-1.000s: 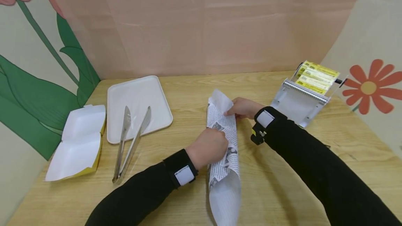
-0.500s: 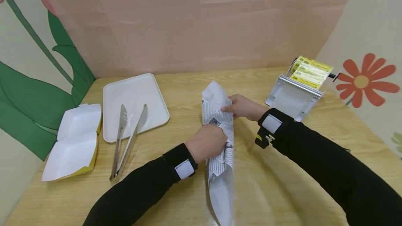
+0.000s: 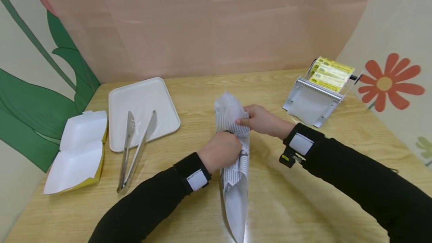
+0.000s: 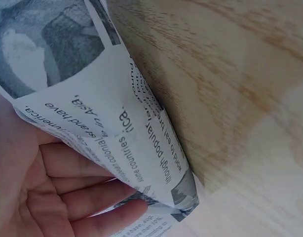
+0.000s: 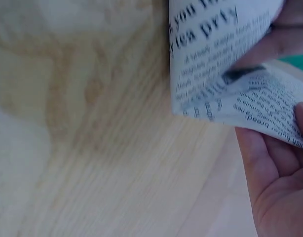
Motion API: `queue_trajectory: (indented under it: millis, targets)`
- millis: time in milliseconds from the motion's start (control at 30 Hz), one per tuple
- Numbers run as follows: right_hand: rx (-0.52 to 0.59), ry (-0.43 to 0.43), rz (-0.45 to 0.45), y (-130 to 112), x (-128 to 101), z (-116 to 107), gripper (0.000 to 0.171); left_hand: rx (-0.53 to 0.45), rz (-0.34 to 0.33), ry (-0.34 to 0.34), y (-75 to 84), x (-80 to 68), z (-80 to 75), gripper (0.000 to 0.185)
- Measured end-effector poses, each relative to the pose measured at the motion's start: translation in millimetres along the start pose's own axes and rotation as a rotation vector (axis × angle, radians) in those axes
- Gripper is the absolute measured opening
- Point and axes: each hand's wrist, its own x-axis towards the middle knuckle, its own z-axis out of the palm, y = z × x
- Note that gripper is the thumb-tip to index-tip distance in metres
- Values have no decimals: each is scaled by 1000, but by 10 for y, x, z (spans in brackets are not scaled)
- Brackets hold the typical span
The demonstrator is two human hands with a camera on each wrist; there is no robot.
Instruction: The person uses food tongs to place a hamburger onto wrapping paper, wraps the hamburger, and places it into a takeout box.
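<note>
Looks like a mock takeaway/food-prep stall set up w/ staged backdrops rather than a real kitchen: pink paper sheeting at the back, side panels painted w/ big cartoon flowers & green leaves. On the light wood surface point(image 3: 303, 183) sit fast-food bits: white plastic tray point(image 3: 141, 104), metal tongs point(image 3: 135, 149) lying partly on it, an open white & yellow takeout box point(image 3: 75, 153), and a label dispenser point(image 3: 318, 91) w/ yellow stickers on its roll. Newsprint-style wrap paper point(image 3: 236, 156) fits the snack-counter look too.
</note>
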Motion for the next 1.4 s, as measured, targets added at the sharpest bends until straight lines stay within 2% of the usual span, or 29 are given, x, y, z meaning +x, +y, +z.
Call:
queue_trajectory:
  millis: [267,500,700,767,900,1033,1133,1267,1400]
  targets:
    - [-104,50,-88,-43,-162,118,21,20,24,40,-5,-40,-1,27]
    - [-103,60,-101,-43,-302,157,19,82,33,137,17,-103,92,24]
    - [-50,20,-98,-43,-409,196,19,211,-7,230,77,-165,131,24]
    - [-45,13,-109,-23,-446,220,19,262,-35,241,105,-189,126,24]
    - [-71,-6,-161,12,-516,267,26,272,-98,248,133,-203,106,24]
    - [-105,-42,-270,62,-567,321,32,192,-121,252,134,-216,117,20]
    - [-146,-75,-336,109,-594,341,35,41,-162,237,114,-223,133,21]
    - [-204,-146,-364,146,-636,322,40,-157,-236,199,70,-212,101,32]
    - [-300,-205,-385,161,-670,297,40,-213,-219,149,35,-207,33,33]
